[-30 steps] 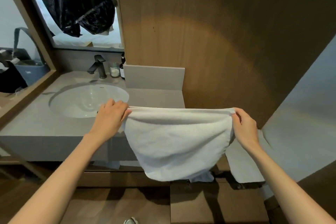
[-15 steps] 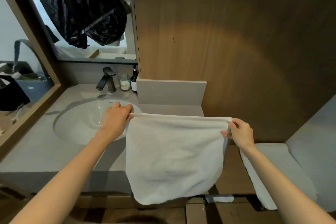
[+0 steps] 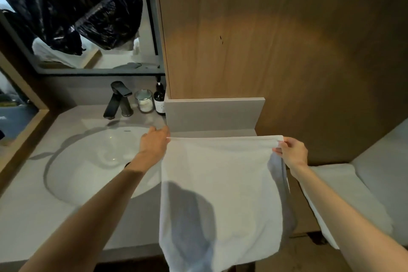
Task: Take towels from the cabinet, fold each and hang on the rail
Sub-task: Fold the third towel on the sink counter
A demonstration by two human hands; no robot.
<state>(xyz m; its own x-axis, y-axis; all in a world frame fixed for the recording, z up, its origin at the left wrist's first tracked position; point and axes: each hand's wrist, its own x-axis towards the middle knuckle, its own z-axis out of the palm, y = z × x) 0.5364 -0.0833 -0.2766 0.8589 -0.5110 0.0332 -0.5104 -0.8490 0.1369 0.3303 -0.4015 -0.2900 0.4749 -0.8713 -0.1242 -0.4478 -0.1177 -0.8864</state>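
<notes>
Panelling: wood wall panel (image 3: 276, 40) rising beyond both hands, lit by a warm patch.
Counter: grey vanity top (image 3: 33, 216) under and to the left of the left forearm, with a low grey upstand (image 3: 212, 112) just beyond the left hand.
Basin: white round sink (image 3: 95, 161) directly below the left wrist.
Towel: white towel (image 3: 220, 183) held up between the two hands, top edge stretched level, the rest hanging down in front of the counter edge; a shadow falls on its lower left.
Second cloth: another white towel (image 3: 335, 183) lying flat under the right forearm.
Left hand: left hand (image 3: 154, 143) closed on the towel's top left corner, knuckles up.
Right hand: right hand (image 3: 291, 152) pinching the top right corner between thumb and fingers.
Tap: black faucet (image 3: 117, 99) beyond the left hand.
Small items: glass jar (image 3: 144, 100) and dark bottle (image 3: 159, 99) beside the faucet.
</notes>
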